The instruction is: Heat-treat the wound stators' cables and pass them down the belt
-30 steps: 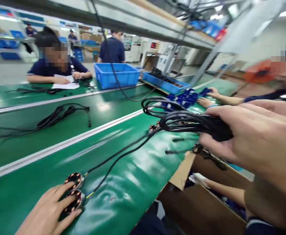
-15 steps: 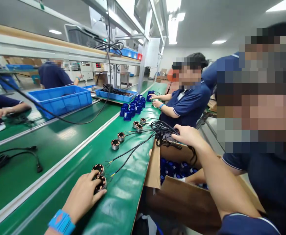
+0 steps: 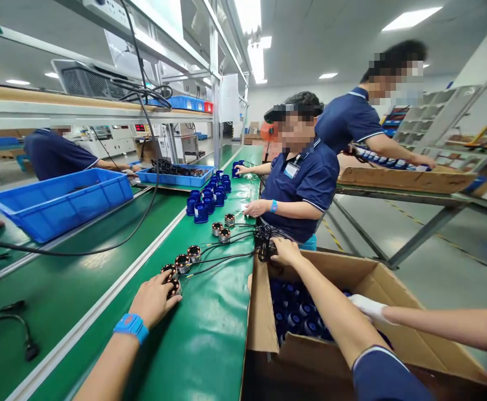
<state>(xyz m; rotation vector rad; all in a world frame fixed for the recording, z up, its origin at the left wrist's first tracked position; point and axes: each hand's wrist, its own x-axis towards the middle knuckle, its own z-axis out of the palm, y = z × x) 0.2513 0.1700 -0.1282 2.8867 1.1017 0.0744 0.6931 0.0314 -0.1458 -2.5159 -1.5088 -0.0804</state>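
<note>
Green tabletop (image 3: 210, 317), open cardboard box (image 3: 264, 317) of blue housings (image 3: 295, 318) alongside, black cable bundle (image 3: 263, 242) at the tabletop's edge, right hand (image 3: 285, 252) with grip closed on it, left hand (image 3: 151, 301) touching two copper-wound rings (image 3: 176, 288) on the tabletop, its grip's closure unclear.

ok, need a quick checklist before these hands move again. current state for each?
1. Left hand at the two nearest copper-wound rings: ok, fingers on them.
2. Right hand at the black cable bundle: ok for position; firmness of grip, cannot tell.
3. Rings supported: ok, on the green work surface.
4. Cables lying separate: not ok, heaped in overlapping loops by the table edge.
5. Space around right arm clear of others: not ok, a co-worker's gloved hand is at the open carton beneath that arm.
6. Leads of the two nearest rings undamaged: cannot tell, too small.
</note>
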